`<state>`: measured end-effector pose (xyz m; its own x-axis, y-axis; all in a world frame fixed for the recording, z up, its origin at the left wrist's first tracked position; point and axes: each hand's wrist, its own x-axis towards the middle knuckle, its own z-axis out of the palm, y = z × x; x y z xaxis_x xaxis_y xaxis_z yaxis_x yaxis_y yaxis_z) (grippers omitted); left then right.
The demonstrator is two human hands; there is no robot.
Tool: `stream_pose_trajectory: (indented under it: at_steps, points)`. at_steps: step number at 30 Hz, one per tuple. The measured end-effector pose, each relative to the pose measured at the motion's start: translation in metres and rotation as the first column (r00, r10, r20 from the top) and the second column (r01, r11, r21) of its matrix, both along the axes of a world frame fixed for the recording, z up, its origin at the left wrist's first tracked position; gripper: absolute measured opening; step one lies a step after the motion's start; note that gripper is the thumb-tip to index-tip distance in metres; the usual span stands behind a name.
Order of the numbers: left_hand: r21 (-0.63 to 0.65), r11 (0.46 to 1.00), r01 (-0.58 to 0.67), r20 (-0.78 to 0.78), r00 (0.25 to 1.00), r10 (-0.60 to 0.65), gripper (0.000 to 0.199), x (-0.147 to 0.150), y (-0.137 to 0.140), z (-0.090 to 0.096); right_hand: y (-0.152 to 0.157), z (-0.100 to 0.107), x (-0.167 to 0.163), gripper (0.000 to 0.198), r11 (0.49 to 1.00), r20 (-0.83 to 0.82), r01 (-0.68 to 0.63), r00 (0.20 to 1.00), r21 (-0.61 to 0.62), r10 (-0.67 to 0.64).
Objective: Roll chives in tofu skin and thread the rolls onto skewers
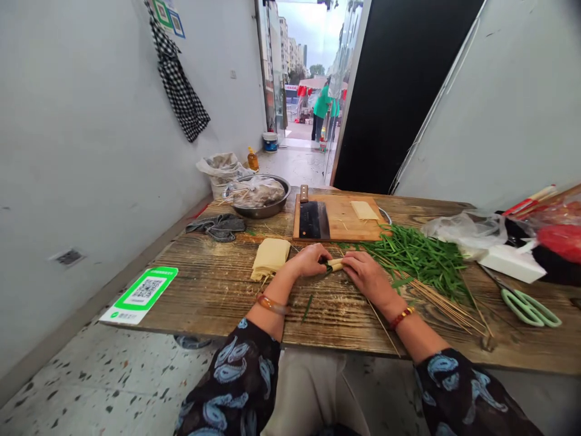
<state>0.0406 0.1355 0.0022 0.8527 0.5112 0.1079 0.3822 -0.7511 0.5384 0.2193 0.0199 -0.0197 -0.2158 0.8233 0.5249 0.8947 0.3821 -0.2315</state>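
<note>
Holding a pale roll (336, 265) at the centre of the frame, with left hand (311, 260) curled closed on its left end and right hand (363, 270) pinching its right end, perhaps so as not to let it come loose. Having close by, probably for easy reach, a stack of sheets (271, 255) to the left, and green leaves (420, 255) and thin sticks (442, 303) to the right. Showing open wood of the table (209, 284) at centre left, less room toward scissors (531, 307) at lower right, and the front edge beneath both forearms.
</note>
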Motion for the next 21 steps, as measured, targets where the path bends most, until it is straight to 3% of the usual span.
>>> stream_pose_trajectory:
  at_steps: [5,8,13,18,21]
  points:
    - [-0.036,0.997,-0.072,0.069,0.995,0.075,0.031,0.002,-0.002,-0.003,0.0,-0.006,0.007,0.014,0.999,-0.102,0.0,0.995,0.037,0.003]
    - [-0.18,0.979,-0.097,0.164,0.978,0.128,0.035,0.006,-0.005,-0.005,-0.001,-0.003,0.009,0.013,0.999,-0.163,0.02,0.987,0.042,-0.013]
    - [-0.391,0.92,0.015,0.294,0.95,0.109,0.035,0.008,-0.008,0.002,0.0,0.001,0.011,0.013,1.0,-0.244,0.01,0.97,0.013,-0.007]
    - [-0.489,0.872,-0.018,0.281,0.943,0.177,0.029,0.01,-0.009,0.002,-0.001,0.002,0.011,0.013,1.0,-0.275,-0.018,0.961,-0.022,0.012]
    - [-0.477,0.874,-0.093,0.258,0.936,0.24,0.029,0.012,-0.009,-0.002,-0.001,0.003,0.011,0.012,0.997,-0.291,-0.048,0.956,-0.064,0.028]
